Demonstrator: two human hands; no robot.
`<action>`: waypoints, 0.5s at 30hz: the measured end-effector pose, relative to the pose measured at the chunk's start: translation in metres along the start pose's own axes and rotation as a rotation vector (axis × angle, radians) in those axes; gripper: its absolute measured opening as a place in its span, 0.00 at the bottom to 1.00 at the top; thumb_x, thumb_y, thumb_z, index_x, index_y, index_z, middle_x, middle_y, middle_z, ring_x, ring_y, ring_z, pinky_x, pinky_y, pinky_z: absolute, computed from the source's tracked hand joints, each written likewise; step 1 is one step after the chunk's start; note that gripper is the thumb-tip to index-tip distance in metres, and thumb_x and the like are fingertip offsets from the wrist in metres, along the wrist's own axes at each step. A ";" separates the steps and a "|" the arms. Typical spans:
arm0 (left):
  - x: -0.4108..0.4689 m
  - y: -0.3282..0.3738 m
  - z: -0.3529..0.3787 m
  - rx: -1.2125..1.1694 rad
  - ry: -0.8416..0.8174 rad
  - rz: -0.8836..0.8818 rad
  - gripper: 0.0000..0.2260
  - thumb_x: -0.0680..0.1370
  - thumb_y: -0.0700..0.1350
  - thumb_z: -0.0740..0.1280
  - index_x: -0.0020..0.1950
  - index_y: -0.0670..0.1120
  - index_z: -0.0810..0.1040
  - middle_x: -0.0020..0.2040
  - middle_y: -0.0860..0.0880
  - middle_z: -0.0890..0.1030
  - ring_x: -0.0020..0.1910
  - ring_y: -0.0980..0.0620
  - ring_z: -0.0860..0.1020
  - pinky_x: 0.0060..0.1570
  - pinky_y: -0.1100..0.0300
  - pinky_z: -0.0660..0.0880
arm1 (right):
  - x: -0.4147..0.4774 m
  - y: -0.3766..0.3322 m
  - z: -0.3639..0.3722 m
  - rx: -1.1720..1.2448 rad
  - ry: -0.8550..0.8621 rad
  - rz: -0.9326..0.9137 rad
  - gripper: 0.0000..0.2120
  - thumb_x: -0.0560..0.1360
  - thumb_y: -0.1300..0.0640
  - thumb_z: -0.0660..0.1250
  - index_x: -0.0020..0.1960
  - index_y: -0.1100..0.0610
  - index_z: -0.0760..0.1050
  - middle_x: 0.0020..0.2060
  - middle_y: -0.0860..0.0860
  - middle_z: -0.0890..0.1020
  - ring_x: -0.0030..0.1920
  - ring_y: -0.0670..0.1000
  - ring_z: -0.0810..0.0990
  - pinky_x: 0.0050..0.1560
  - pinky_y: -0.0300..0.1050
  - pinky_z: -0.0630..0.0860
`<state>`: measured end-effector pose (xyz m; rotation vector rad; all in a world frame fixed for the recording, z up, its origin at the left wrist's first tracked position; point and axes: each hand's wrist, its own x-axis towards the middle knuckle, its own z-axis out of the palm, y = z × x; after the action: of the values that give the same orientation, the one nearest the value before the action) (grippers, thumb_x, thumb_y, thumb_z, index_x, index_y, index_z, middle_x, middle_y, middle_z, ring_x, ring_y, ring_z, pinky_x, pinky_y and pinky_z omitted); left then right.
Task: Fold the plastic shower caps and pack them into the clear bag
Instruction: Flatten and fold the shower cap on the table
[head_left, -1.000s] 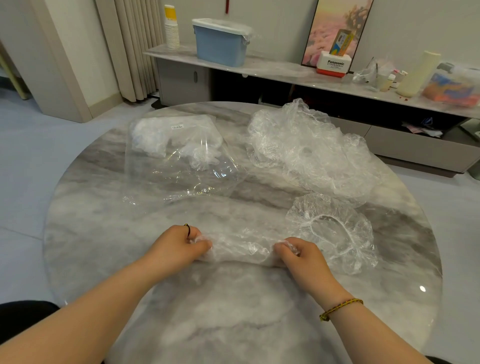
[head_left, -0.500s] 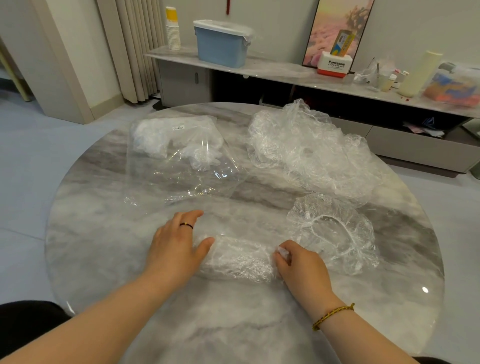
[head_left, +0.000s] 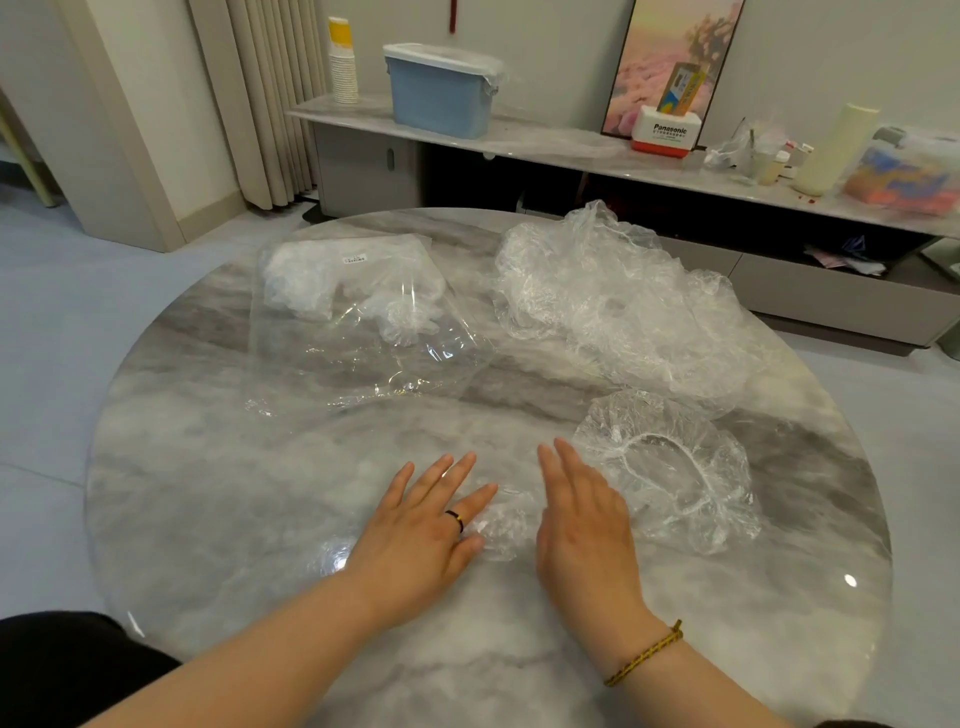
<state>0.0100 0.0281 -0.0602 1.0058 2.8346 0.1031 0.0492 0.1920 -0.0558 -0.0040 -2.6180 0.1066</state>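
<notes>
- Pressing is what I am logging from the head feed: left hand (head_left: 415, 530) and right hand (head_left: 582, 525) are both lying flat, fingers straight and slightly fanned, gripping nothing.
- Folded cap (head_left: 501, 525) is sitting as a small crumpled bundle on the table (head_left: 234, 493) between the two hands, touching the left thumb and forefinger. I am unable to tell whether the right palm is covering its other end.
- I am judging the flat palms to be squeezing air out, since film this thin is likely to spring open unpressed.
- Clear bag (head_left: 353, 353) is lying at far left, mouth seemingly facing the person, with packed caps (head_left: 306, 280) sitting in its far end. I am reading that as keeping the slide-in path short.
- One loose cap (head_left: 670, 467) is lying open, elastic rim up, just beside the right hand, probably staged as next.
- Pile of caps (head_left: 613, 306) is heaping up behind it, apart from the bag, so unfolded and packed are not mixing.
- I am placing progress as early, with most caps awaiting folding.
</notes>
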 end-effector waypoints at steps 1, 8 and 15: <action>0.000 0.001 0.000 -0.032 -0.009 -0.007 0.22 0.80 0.55 0.46 0.59 0.54 0.78 0.60 0.49 0.79 0.61 0.50 0.74 0.60 0.53 0.60 | -0.002 -0.004 0.000 0.015 0.016 -0.063 0.29 0.61 0.65 0.63 0.63 0.58 0.66 0.57 0.56 0.80 0.56 0.55 0.76 0.56 0.48 0.74; 0.000 0.003 -0.003 -0.069 -0.027 -0.048 0.48 0.47 0.68 0.12 0.66 0.55 0.30 0.65 0.55 0.27 0.64 0.60 0.28 0.63 0.61 0.27 | -0.008 0.001 0.010 0.039 -0.239 -0.134 0.18 0.81 0.52 0.42 0.64 0.54 0.65 0.60 0.52 0.78 0.63 0.49 0.66 0.68 0.41 0.49; 0.004 0.005 0.000 -0.071 -0.069 -0.047 0.59 0.45 0.67 0.11 0.75 0.54 0.38 0.66 0.58 0.30 0.64 0.62 0.29 0.66 0.58 0.29 | -0.010 0.001 0.009 0.006 -0.426 -0.121 0.24 0.81 0.50 0.34 0.65 0.51 0.65 0.62 0.49 0.77 0.64 0.48 0.66 0.67 0.41 0.49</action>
<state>0.0100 0.0339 -0.0599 0.9102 2.7689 0.1599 0.0533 0.1923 -0.0691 0.1989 -3.0344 0.0789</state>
